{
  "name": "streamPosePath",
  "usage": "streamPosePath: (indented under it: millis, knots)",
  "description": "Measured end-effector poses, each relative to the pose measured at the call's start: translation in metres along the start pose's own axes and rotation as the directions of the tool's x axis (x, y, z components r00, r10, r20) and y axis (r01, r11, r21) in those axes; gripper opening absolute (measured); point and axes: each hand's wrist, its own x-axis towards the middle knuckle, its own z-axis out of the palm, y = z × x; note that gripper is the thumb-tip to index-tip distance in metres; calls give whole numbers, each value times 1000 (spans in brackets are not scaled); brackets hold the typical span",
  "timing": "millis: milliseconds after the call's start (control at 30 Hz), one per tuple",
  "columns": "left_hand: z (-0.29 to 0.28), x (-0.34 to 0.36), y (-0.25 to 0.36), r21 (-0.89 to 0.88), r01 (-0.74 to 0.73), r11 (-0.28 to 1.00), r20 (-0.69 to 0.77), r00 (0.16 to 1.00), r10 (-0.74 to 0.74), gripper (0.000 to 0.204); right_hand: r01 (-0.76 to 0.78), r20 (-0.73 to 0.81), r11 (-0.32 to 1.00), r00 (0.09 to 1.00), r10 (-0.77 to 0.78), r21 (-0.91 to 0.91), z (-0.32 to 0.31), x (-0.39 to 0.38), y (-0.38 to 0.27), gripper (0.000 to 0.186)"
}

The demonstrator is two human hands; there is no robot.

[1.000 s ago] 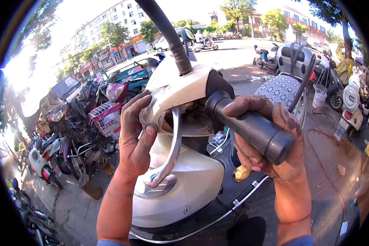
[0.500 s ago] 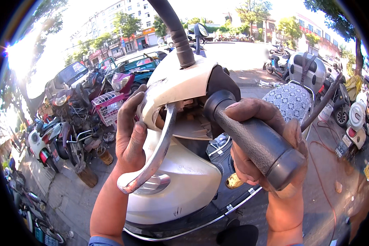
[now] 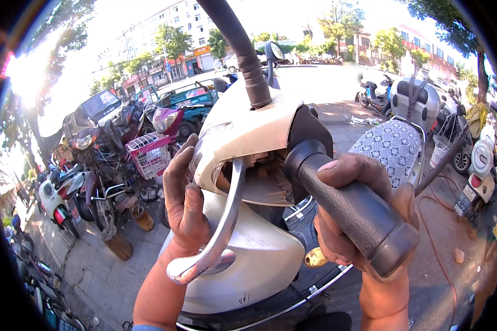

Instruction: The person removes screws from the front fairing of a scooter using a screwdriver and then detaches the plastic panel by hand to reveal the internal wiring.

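Observation:
My left hand (image 3: pixel 186 204) grips the left side of the cream handlebar cover (image 3: pixel 240 132) of a scooter, its thumb beside a scuffed metal brake lever (image 3: pixel 226 226) that curves down toward me. My right hand (image 3: pixel 378 185) is wrapped around a black textured handlebar grip (image 3: pixel 342 204), thumb on top and fingers underneath. Between the hands the housing gapes, with dark inner parts (image 3: pixel 262 182) showing. A black corrugated tube (image 3: pixel 246 60) rises from the cover. Below lies the cream front body panel (image 3: pixel 254 265).
A patterned seat (image 3: pixel 386 151) and silver rear box (image 3: pixel 411 102) stand right. Scooters, a pink-framed basket (image 3: pixel 149 157) and wooden stumps (image 3: pixel 116 243) crowd the left pavement. A red hose (image 3: pixel 442 259) runs along the right; the street lies beyond.
The grip in my right hand and the brake lever's end sit lower in view than a second ago. My left hand stays on the cover. The view has shifted slightly.

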Motion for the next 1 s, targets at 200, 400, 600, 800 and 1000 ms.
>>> streamPosePath:
  millis: [200,400,600,800,1000]
  knots:
    - [-6,-3,-9,82,-29,996,-15,999,31,64,10,-24,1000,1000,-9,4,-1,-1,2,68]
    - [-12,-7,-8,-50,48,998,-49,998,-50,57,20,-43,1000,999,-20,12,-2,-4,4,68]
    - [-14,-6,-8,-109,106,988,-91,989,-116,46,33,-66,999,997,-32,9,-4,-3,6,67]
    - [-16,-5,-6,-106,124,987,-111,984,-136,44,35,-73,999,997,-34,17,-6,-2,9,67]
    - [-22,-5,-12,-109,161,981,-113,978,-174,43,43,-80,999,996,-42,14,-5,-2,9,67]
